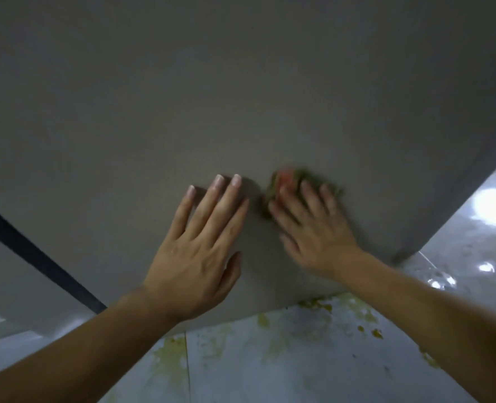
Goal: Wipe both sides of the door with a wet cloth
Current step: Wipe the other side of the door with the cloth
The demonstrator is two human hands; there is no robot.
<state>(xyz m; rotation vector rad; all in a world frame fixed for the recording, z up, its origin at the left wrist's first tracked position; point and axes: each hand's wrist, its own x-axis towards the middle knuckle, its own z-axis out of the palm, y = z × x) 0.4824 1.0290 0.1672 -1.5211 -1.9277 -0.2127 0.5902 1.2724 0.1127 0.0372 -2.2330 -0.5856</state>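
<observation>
A plain grey door [241,97] fills most of the view, its lower edge just above the floor. My left hand [200,251] lies flat on the door's lower part, fingers straight and spread. Right beside it, my right hand [310,225] presses a green and orange cloth [292,178] against the door with straight fingers. This hand and the cloth are blurred by motion. Most of the cloth is hidden under the fingers.
Below the door lies a pale tiled floor [270,359] with yellow-green stains and crumbs [369,330]. The door's right edge [456,205] meets glossy floor with bright light reflections [491,207]. A dark strip [37,254] runs diagonally at the left.
</observation>
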